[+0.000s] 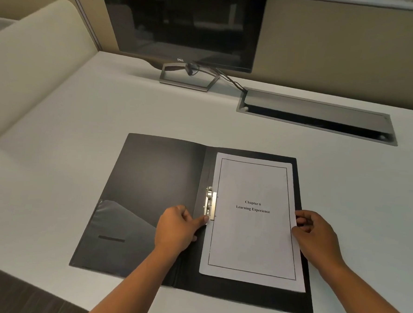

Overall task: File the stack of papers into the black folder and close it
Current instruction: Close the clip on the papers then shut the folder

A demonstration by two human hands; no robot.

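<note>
The black folder (150, 189) lies open flat on the white desk (57, 135). A stack of white papers (251, 239), top sheet reading "Chapter 6 Learning Experience", rests on the folder's right half. A metal clip (209, 202) sits by the spine, over the stack's left edge. My left hand (175, 229) rests on the folder with its thumb touching the lower end of the clip. My right hand (314, 235) grips the right edge of the paper stack with bent fingers.
A dark monitor (184, 24) on a metal stand (188, 79) stands at the back of the desk. A grey cable hatch (317, 114) is set into the desk at the back right. A beige partition (38, 49) runs along the left.
</note>
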